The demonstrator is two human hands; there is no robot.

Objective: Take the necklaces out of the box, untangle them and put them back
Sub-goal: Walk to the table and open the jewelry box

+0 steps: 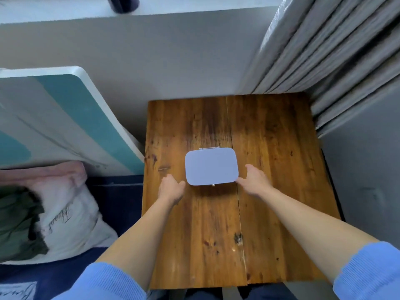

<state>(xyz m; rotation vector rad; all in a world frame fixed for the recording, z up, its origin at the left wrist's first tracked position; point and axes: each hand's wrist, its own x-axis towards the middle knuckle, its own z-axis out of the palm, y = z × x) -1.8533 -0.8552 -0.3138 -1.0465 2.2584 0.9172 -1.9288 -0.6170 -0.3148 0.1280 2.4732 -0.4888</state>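
Box (211, 166): shut, flat on bench (270, 148), long axis left-right, hinge far, clasp near.
Left hand (171, 188): open, empty, beside box.
Right hand (255, 180): open, fingertips at box corner.

One pale lilac, round-cornered, closed box (211, 166) sits at the centre of one brown wooden plank table (270, 152). Two bare hands reach in, the left hand (171, 188) at seven o'clock of it, the right hand (255, 180) at four o'clock. One white printed pillow (71, 217) lies at nine o'clock.
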